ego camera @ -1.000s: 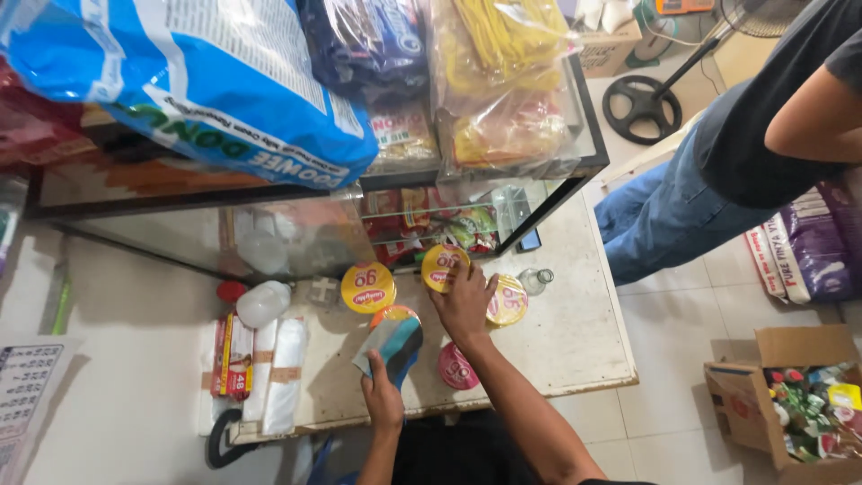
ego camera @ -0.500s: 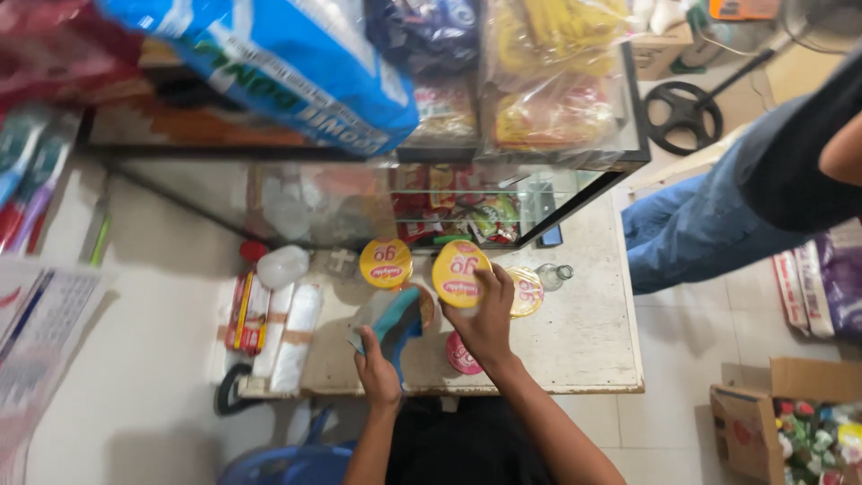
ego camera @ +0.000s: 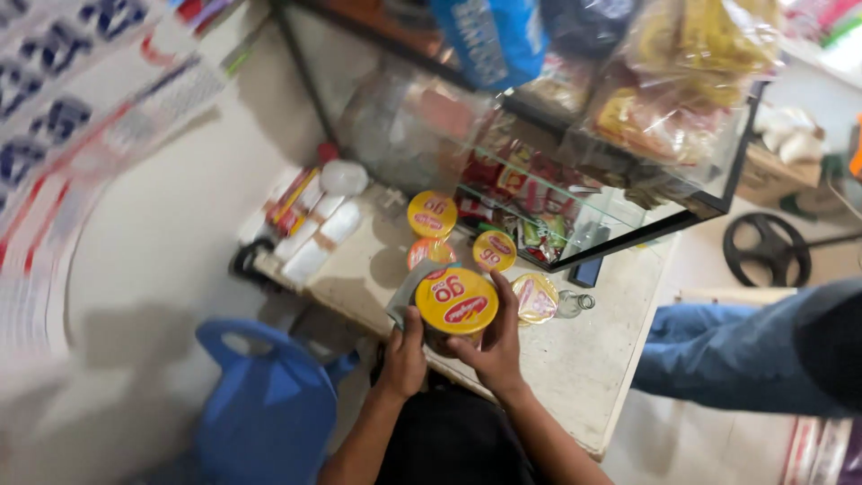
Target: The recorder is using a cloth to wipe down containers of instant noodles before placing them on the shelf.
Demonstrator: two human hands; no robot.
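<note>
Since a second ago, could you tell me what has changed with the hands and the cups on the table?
The right hand has lifted one yellow-lidded round cup off the white table towards the body, and the left hand, carrying a grey-blue cloth, has joined its grip on it. The other yellow-lidded cups remain standing beside the glass display case.

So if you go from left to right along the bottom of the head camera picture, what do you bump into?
Blue plastic chair → left hand → yellow-lidded cup held in both hands → right hand → small clear glass bottle on the white table → another person's leg in blue jeans.
</note>
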